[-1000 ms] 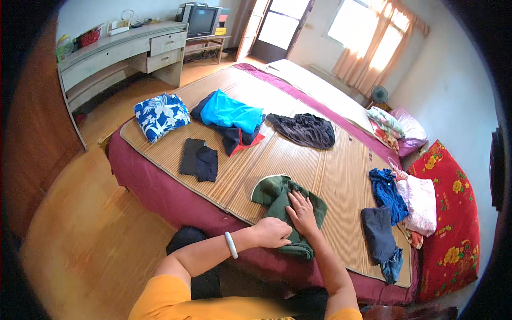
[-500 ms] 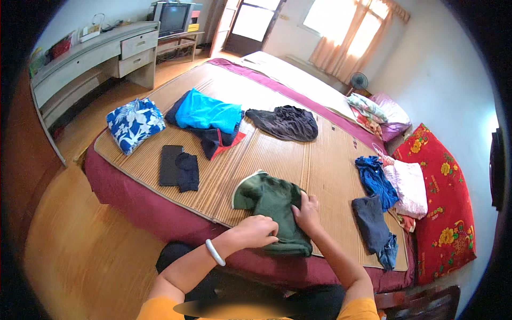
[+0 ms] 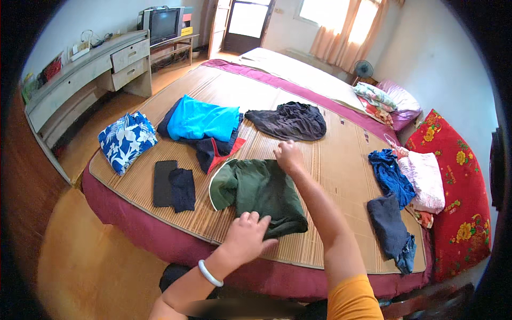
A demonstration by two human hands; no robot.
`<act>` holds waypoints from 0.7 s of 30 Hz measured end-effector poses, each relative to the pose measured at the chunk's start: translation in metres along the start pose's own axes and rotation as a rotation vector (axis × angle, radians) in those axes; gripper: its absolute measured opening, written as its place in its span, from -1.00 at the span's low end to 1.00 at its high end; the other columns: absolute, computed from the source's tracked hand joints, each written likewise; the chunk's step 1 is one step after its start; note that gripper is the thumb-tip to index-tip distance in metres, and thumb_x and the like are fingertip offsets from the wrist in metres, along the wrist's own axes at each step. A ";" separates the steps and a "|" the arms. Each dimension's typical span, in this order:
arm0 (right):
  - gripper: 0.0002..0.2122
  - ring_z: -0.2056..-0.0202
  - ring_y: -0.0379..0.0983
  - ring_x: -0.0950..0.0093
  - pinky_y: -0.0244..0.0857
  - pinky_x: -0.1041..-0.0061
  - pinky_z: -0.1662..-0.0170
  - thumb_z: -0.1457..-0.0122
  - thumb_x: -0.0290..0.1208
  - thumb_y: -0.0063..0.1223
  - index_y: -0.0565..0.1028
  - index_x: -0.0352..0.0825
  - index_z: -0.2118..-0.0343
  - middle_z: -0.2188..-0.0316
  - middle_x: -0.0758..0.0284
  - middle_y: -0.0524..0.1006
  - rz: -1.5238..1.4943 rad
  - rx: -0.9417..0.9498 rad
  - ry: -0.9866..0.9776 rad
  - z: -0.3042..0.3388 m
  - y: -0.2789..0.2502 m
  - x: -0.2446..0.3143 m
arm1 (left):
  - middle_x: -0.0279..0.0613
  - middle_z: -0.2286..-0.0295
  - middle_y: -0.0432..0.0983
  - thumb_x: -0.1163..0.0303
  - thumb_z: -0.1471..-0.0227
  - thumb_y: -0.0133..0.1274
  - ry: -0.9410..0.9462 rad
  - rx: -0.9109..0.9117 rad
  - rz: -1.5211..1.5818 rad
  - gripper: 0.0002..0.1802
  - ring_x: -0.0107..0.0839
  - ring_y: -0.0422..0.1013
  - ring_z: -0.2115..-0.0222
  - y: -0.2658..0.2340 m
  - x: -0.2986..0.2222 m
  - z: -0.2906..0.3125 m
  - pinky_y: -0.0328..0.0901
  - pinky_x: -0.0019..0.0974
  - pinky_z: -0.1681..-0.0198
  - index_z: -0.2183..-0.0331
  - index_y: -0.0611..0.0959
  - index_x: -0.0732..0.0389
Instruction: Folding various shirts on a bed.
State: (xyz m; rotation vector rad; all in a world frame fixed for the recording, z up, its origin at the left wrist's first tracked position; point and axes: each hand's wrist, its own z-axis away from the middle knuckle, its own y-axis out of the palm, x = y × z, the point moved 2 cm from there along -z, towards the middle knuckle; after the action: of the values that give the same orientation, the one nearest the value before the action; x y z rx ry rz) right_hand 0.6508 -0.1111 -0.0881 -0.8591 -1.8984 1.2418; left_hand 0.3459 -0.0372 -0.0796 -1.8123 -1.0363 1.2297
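A dark green garment, edged in white along its left side, lies on the woven mat in front of me. My left hand, with a pale bangle at the wrist, rests at its lower near edge, fingers spread and open. Reaching further out, my right hand is at the far right corner of the garment with its fingers curled in, closed on the cloth there. To the left lie a dark folded cloth and a flat black case-like item partly under it.
Beyond lie a blue-and-white floral cloth, a bright blue garment over dark ones and a dark crumpled garment. On the right are blue clothing, dark grey clothing, a pink garment and a red floral panel.
The green garment has shifted away from me and lies wider. My right hand has moved from its right side up to its far corner. The left hand's fingers have gone from closed to spread.
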 end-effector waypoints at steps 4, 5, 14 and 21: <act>-0.69 -0.09 0.34 0.13 0.30 0.17 -0.12 -0.21 -0.19 0.00 0.54 -0.31 0.13 -0.02 0.10 0.43 0.090 0.028 -0.036 -0.046 0.018 -0.020 | -0.11 0.25 0.40 -0.03 0.23 0.31 0.048 0.112 -0.107 -0.16 -0.16 0.35 0.14 0.004 -0.008 -0.002 0.31 -0.18 0.09 -0.08 0.50 0.17; -0.69 -0.09 0.34 0.13 0.30 0.17 -0.12 -0.21 -0.19 0.00 0.54 -0.31 0.13 -0.02 0.10 0.43 0.075 0.038 -0.046 -0.052 0.027 -0.018 | -0.11 0.25 0.40 -0.03 0.23 0.31 0.031 0.119 -0.113 -0.16 -0.16 0.35 0.14 0.005 -0.004 -0.001 0.31 -0.18 0.09 -0.08 0.50 0.17; -0.68 -0.20 0.28 0.18 0.20 0.28 -0.22 -0.18 -0.37 -0.13 0.54 -0.31 0.05 -0.12 0.10 0.42 0.138 0.164 0.082 -0.101 0.081 -0.085 | -0.15 0.27 0.37 0.12 0.23 0.35 0.059 0.120 -0.071 -0.19 -0.17 0.34 0.17 0.007 0.002 -0.002 0.30 -0.18 0.15 -0.09 0.49 0.14; -0.73 0.03 0.47 0.32 0.31 0.41 0.02 -0.25 -0.30 -0.06 0.58 -0.35 0.16 0.16 0.29 0.60 -0.642 -0.047 0.257 -0.041 0.033 -0.160 | -0.15 0.28 0.37 0.18 0.25 0.35 0.071 0.083 0.014 -0.24 -0.16 0.35 0.20 0.003 0.005 -0.003 0.31 -0.15 0.18 -0.05 0.52 0.12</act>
State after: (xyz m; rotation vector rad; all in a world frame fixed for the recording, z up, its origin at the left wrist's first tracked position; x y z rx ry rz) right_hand 0.7753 -0.2129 -0.1384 -0.3529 -1.7894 0.6637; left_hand 0.3507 -0.0343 -0.0837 -1.7887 -0.9209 1.1908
